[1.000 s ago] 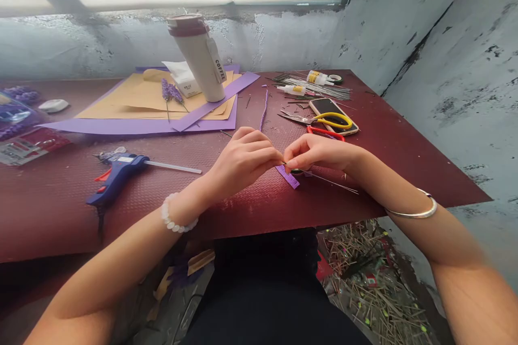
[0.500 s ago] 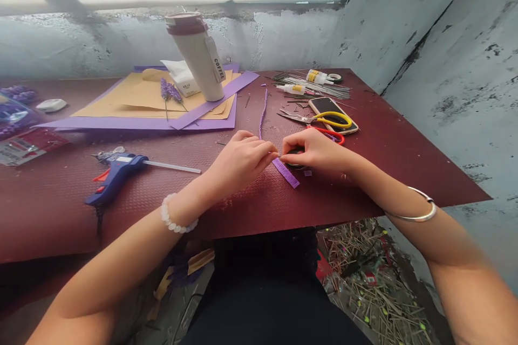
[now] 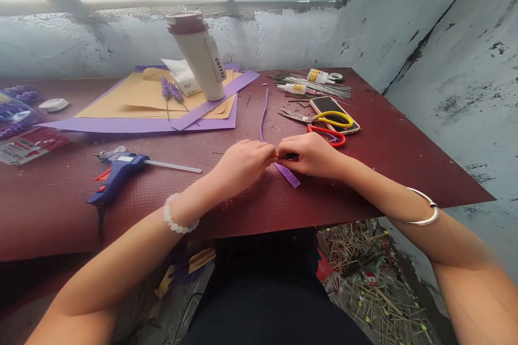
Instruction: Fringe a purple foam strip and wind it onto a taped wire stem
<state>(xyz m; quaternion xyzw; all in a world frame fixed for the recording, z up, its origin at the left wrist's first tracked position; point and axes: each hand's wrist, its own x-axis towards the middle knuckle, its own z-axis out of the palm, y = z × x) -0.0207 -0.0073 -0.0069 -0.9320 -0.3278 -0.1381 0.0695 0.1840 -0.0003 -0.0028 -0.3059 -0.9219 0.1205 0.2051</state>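
Observation:
My left hand (image 3: 249, 164) and my right hand (image 3: 309, 155) meet at the fingertips over the table, both with fingers closed in a pinch. A fringed purple paper strip (image 3: 288, 175) runs from under the joined fingertips down to the right; its upper end is hidden by them. From behind my left hand a thin purple wrapped stem (image 3: 263, 117) extends away across the table. Some small dark thing shows under my right hand, too covered to name. Scissors (image 3: 313, 118) with yellow and red handles lie just beyond my right hand.
A blue glue gun (image 3: 119, 172) lies at left on the red table (image 3: 162, 237). Farther back are a coffee cup (image 3: 200, 62), purple sprigs (image 3: 172, 91) on tan paper (image 3: 117, 102), a phone (image 3: 352, 125), small glue bottles (image 3: 319, 76) and thin wires (image 3: 324, 87).
My right hand has moved slightly left, its fingertips now touching those of my left hand. A small purple scrap beside the strip is no longer visible.

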